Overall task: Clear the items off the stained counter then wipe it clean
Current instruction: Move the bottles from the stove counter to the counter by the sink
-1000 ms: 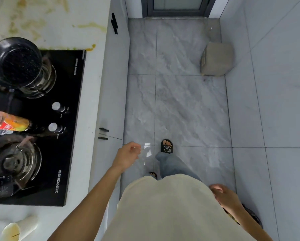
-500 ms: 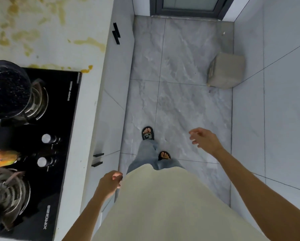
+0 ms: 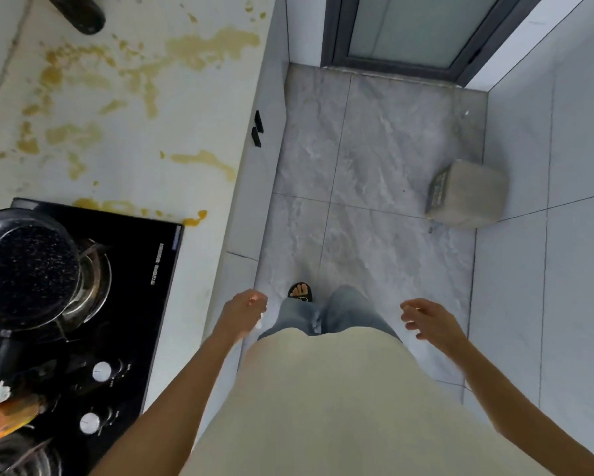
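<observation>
**Both hands empty beside the stained counter**

We see the left hand (image 3: 244, 312) loosely curled and holding nothing, just off the front edge of the counter (image 3: 192, 132). The right hand (image 3: 433, 321) hangs over the floor (image 3: 374, 201) with fingers relaxed, also empty. Yellow stains (image 3: 203, 159) streak the counter beyond the stove (image 3: 134, 304). A black pot (image 3: 27, 266) sits on a burner, and an orange bottle (image 3: 3, 420) lies at the stove's near edge.

Counter (image 3: 144, 139) at left, stove (image 3: 127, 304) on its near part, pot (image 3: 27, 266) on stove; box (image 3: 467, 197) far right on floor (image 3: 367, 201).
</observation>
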`<action>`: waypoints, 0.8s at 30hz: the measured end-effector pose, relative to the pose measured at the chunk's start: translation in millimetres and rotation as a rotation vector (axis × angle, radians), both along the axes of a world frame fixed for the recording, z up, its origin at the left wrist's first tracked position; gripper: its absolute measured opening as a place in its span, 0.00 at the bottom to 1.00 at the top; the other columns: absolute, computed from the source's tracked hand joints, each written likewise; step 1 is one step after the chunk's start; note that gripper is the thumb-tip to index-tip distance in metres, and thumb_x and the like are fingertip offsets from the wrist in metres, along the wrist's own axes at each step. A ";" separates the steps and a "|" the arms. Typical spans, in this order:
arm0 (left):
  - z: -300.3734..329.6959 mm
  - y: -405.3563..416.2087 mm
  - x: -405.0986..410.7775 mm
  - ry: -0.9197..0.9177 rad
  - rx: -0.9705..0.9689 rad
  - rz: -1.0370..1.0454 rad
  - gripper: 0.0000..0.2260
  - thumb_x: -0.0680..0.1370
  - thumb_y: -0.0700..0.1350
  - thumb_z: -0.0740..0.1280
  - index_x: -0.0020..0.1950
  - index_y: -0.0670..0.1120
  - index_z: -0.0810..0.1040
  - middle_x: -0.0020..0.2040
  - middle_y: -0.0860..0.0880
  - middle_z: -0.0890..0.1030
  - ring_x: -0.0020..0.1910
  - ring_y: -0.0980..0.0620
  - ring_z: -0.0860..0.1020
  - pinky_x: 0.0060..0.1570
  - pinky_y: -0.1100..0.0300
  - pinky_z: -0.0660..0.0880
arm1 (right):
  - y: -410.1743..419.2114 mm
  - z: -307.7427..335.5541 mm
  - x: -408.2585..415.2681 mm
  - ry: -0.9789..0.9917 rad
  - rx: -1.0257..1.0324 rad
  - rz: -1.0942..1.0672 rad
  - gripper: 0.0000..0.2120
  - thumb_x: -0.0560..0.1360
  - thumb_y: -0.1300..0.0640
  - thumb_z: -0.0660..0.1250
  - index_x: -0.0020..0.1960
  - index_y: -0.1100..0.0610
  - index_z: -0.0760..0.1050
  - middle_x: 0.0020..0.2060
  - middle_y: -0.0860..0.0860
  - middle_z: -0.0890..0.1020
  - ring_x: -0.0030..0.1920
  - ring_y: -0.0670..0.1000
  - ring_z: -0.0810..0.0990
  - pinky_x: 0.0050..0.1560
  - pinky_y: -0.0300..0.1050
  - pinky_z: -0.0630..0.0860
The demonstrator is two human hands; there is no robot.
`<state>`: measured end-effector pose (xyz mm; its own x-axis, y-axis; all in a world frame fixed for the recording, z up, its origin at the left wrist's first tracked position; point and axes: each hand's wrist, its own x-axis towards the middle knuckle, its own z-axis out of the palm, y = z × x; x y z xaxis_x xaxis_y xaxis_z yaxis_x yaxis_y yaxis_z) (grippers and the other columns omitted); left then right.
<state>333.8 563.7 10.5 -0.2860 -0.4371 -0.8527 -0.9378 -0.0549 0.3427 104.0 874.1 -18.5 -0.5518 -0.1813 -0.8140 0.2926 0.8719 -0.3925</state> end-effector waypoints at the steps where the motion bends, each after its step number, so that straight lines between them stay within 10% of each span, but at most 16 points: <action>1: 1.7 -12.3 -23.0 0.003 -0.002 -0.012 0.14 0.88 0.46 0.60 0.65 0.41 0.81 0.62 0.42 0.84 0.61 0.40 0.83 0.67 0.48 0.78 | 3.2 -1.1 -6.6 -0.013 0.010 -0.025 0.06 0.83 0.57 0.66 0.55 0.55 0.82 0.46 0.55 0.87 0.43 0.54 0.84 0.42 0.47 0.75; 17: -21.5 -94.6 -195.6 -0.029 -0.034 0.057 0.14 0.87 0.44 0.62 0.64 0.37 0.81 0.60 0.38 0.85 0.59 0.38 0.84 0.57 0.55 0.79 | -109.8 -17.2 -256.3 0.006 0.050 0.114 0.07 0.83 0.53 0.64 0.56 0.51 0.81 0.46 0.50 0.87 0.45 0.52 0.85 0.42 0.43 0.78; 24: -26.3 -84.5 -181.5 -0.164 0.086 0.343 0.15 0.71 0.55 0.63 0.44 0.46 0.82 0.37 0.48 0.82 0.38 0.46 0.79 0.43 0.55 0.71 | -261.5 -3.3 -356.8 0.018 -0.095 0.356 0.09 0.83 0.54 0.64 0.59 0.53 0.80 0.50 0.53 0.86 0.51 0.54 0.85 0.51 0.50 0.80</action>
<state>152.3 479.2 -15.8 0.0077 -0.4087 -0.9127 -0.9018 -0.3972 0.1702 -252.8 612.6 -21.7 -0.4543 -0.4385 -0.7755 -0.0301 0.8775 -0.4786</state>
